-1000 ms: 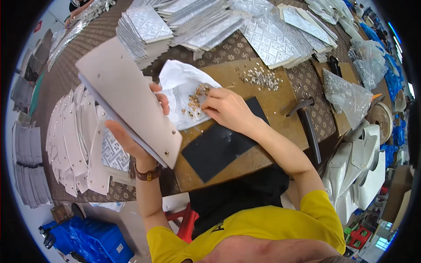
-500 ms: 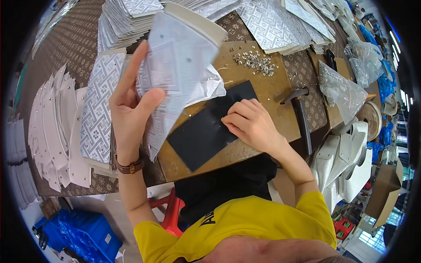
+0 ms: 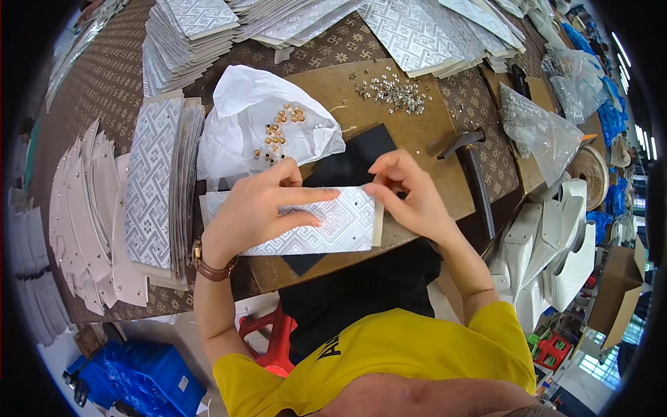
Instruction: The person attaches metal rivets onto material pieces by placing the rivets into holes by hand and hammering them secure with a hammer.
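Note:
A pale panel with a silver-grey geometric pattern (image 3: pixel 306 233) and small dark holes lies across the black rectangular mat (image 3: pixel 358 154). My left hand (image 3: pixel 257 208) is on it, thumb and forefinger over its top face, the other fingers bent at its far edge. At the panel's far right corner my right hand (image 3: pixel 413 201) grips the edge with thumb and forefinger. Whether a small part lies under that corner is hidden. Beyond my left hand is an open white bag (image 3: pixel 236 104) holding several gold-coloured studs (image 3: pixel 274 132). Small silver metal pieces (image 3: pixel 399 94) are heaped farther off.
A hammer (image 3: pixel 472 174) rests right of the mat on the brown board (image 3: pixel 438 132). Stacked patterned panels (image 3: pixel 153 187) and white studded pieces (image 3: pixel 87 222) stand at left. More panels (image 3: pixel 417 31) lie at the far side. White moulded parts (image 3: pixel 545 243) sit at right.
My left hand has lowered the panel from above the table onto the mat, uncovering the studs in the white bag. My right hand has moved slightly right, from the mat to the panel's corner.

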`<state>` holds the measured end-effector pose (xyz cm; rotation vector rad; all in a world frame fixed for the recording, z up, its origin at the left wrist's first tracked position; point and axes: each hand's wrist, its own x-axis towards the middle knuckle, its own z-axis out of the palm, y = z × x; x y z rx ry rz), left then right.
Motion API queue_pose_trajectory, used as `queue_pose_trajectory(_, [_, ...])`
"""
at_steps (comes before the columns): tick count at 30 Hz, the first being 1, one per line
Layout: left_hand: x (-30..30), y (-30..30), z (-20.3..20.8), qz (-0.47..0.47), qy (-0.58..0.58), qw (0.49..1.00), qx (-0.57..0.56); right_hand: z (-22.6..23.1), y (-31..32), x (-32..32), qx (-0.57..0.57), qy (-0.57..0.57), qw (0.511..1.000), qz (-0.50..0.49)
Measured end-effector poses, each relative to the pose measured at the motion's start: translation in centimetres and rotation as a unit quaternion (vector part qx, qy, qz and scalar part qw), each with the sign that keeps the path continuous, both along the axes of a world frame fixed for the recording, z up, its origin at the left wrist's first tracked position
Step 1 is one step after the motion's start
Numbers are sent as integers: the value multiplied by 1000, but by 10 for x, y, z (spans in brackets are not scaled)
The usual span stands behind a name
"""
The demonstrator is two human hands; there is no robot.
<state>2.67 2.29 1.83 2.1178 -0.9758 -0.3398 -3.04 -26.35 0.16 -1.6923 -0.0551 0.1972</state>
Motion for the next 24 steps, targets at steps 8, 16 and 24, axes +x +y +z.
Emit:
queue_pose_trajectory(8, [5,3,-7,19,-22,999,38,-12,3,7,-96,-31,994,49])
queue_pose_trajectory(16, [4,-1,-13,1,12,1000,-7,-18,9,13,-120,-47,991,31])
queue_pose_trajectory(24, [2,-8,-14,-12,2,1000,-10,-17,9,13,-134,-57,989,34])
